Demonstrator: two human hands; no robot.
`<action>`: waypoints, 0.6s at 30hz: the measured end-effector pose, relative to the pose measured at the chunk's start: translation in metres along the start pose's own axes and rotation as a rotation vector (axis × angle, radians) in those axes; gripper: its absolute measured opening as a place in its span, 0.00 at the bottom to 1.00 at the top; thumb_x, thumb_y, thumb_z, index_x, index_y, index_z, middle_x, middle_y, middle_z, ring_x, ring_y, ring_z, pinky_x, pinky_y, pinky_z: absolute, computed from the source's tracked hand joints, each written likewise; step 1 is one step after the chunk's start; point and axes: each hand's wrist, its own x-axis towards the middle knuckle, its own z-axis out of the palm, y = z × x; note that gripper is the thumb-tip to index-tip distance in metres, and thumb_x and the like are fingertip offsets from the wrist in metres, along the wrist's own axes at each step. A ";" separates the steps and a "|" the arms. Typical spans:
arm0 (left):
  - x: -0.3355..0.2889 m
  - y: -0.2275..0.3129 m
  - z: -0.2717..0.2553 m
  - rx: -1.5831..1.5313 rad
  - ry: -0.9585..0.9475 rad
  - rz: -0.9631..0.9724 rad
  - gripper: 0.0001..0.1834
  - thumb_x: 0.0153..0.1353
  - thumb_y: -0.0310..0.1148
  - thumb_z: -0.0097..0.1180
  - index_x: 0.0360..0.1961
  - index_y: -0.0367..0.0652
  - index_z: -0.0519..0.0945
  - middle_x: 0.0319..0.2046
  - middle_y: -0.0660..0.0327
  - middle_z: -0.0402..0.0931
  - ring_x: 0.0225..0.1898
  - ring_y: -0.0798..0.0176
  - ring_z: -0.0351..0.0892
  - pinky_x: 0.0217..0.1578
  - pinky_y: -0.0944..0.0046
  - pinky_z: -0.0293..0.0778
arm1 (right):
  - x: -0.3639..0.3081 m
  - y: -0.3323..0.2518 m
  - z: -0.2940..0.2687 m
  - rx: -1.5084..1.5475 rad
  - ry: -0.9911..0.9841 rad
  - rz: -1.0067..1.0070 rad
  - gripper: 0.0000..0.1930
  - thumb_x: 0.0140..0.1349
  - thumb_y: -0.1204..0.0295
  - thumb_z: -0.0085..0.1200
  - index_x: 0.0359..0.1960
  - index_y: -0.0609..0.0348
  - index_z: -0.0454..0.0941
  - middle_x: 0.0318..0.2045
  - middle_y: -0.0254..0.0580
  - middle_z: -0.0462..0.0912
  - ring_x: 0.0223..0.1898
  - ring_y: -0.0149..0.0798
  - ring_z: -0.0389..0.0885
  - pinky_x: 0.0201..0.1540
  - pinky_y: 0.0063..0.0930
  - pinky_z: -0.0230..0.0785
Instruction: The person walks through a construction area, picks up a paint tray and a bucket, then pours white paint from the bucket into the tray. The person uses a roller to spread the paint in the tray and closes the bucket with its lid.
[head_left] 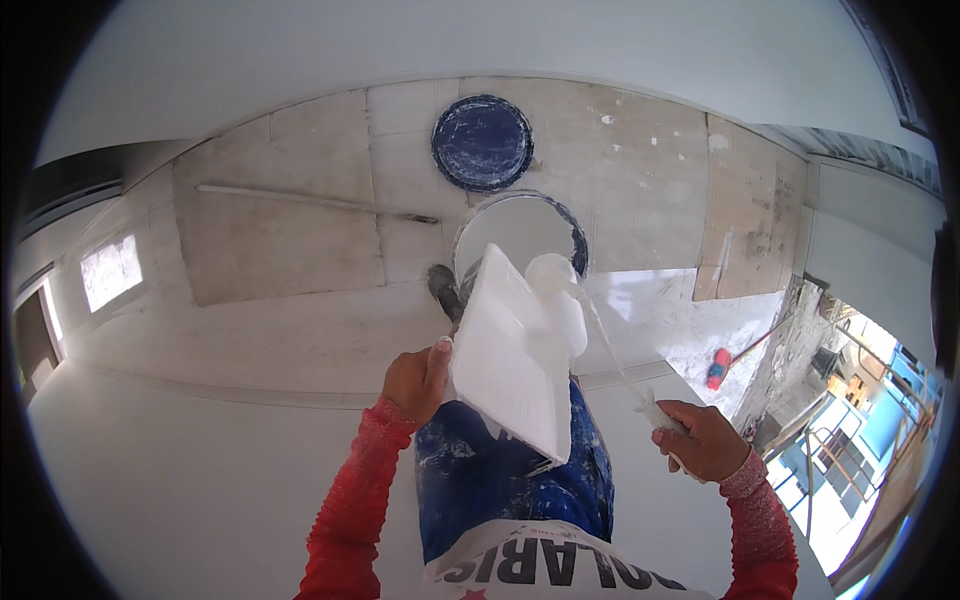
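My left hand (pixel 416 378) is closed on the near-left edge of a white-coated paint tray (pixel 510 360), which is tilted up. My right hand (pixel 702 440) grips the handle of a paint roller (pixel 568 325), its thin frame reaching left to a sleeve soaked in white paint. The sleeve sits at the tray's right side, partly over the bucket; whether it touches the tray is hard to tell. Below them on the floor stands a bucket (pixel 578 240) of white paint, its rim smeared dark blue and white. The tray hides the bucket's near part.
A blue paint-smeared lid (pixel 482 143) lies beyond the bucket. To the left, a long pole (pixel 310 200) rests on cardboard sheets (pixel 280 250) covering the floor. A red-and-blue head on a stick (pixel 718 370) lies at right, near an opening. Pale walls stand close on both sides.
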 end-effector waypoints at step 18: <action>0.004 -0.005 0.022 0.154 0.102 0.064 0.24 0.74 0.46 0.34 0.44 0.38 0.77 0.22 0.42 0.79 0.27 0.34 0.80 0.33 0.39 0.75 | -0.097 -0.097 0.039 -0.366 -0.239 0.061 0.19 0.74 0.61 0.46 0.51 0.68 0.72 0.25 0.42 0.83 0.27 0.35 0.86 0.33 0.32 0.80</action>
